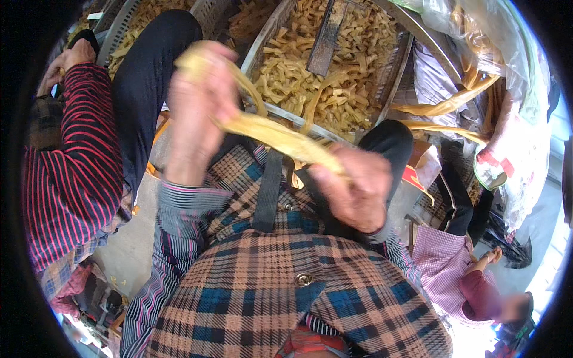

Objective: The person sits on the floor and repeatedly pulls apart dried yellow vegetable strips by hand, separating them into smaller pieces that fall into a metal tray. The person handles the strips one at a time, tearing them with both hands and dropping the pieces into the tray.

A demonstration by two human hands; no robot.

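Note:
A pliable yellow strip [280, 136], which looks like bean curd skin, stretches slantwise between my two hands above my lap. My left hand [197, 107] is raised and closed around its upper end, where the strip loops over the fingers and a tail hangs behind. Lower and to the right, my right hand [358, 185] grips the other end. Both hands are blurred, so the exact finger positions are hidden. Just beyond them, a plastic crate [304, 120] holds a heap of short yellow knotted pieces [286, 67].
A dark flat bar [328, 42] lies across the crate. Long strips [447, 102] hang at the right beside clear plastic sheeting [528, 80]. At the left sits a person in a striped sleeve [89, 116], near another crate [130, 33]. Another person [447, 250] is at the lower right.

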